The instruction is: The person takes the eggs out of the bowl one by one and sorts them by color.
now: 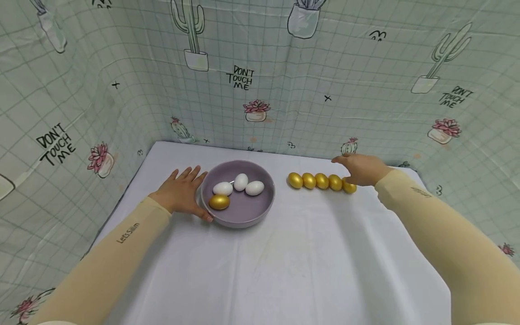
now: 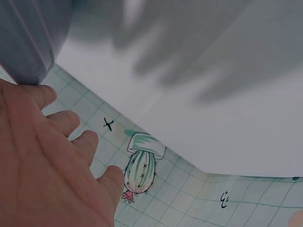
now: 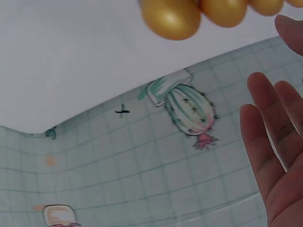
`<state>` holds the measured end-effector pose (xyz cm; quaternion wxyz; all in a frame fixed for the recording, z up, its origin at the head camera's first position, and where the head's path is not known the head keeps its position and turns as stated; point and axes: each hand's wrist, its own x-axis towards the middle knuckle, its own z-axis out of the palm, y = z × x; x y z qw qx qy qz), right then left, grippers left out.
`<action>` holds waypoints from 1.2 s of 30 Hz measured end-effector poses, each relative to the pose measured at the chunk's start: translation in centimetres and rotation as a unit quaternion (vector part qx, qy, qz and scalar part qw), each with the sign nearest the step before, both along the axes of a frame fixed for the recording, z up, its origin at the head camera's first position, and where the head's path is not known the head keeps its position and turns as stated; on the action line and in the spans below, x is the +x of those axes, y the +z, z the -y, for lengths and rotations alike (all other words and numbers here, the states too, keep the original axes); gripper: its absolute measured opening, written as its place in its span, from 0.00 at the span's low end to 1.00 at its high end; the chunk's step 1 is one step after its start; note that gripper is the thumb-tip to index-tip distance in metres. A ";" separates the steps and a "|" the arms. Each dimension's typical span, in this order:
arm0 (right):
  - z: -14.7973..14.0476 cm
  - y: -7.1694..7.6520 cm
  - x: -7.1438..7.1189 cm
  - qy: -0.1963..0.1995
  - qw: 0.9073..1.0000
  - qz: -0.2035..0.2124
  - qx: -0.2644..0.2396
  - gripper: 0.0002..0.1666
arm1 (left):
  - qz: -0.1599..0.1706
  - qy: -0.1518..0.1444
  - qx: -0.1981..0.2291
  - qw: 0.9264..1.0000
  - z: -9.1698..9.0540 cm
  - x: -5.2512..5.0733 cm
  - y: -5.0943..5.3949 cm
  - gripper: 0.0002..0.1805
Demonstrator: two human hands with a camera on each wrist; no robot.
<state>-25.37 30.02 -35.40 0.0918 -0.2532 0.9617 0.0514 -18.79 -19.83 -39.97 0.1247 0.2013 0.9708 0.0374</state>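
Observation:
A round mauve bowl (image 1: 249, 211) stands left of centre on the table. Inside it lie three white eggs (image 1: 241, 182) and a single gold egg (image 1: 219, 201). My left hand (image 1: 180, 192) rests against the bowl's left side, fingers spread and thumb at the near rim; the left wrist view shows the bowl's outer wall (image 2: 31, 38) by the fingertips. To the right, several gold eggs (image 1: 322, 181) lie touching in a row. Over the row's right end hovers my right hand (image 1: 363, 169), partly covering the last egg. Its fingers (image 3: 260, 142) look extended, with nothing held.
A white cloth (image 1: 276, 262) covers the table. Behind and at both sides hangs a grid-patterned curtain (image 1: 284, 85) printed with cacti and lettering, close to the table's back edge.

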 end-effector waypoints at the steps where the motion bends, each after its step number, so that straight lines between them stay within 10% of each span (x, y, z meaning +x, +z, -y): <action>1: 0.6 0.2 0.0 0.011 1.000 -0.006 0.002 0.37 | -0.001 0.000 0.000 1.000 0.0 0.0 0.0 0.78; 16: 12.2 2.0 1.8 0.141 0.989 -0.012 -0.037 0.35 | -0.003 -0.002 -0.001 1.000 -0.1 0.0 0.0 0.78; 36: 26.7 -2.3 3.7 0.291 0.955 0.045 -0.044 0.35 | 0.007 -0.005 0.004 1.000 0.2 -0.1 0.0 0.79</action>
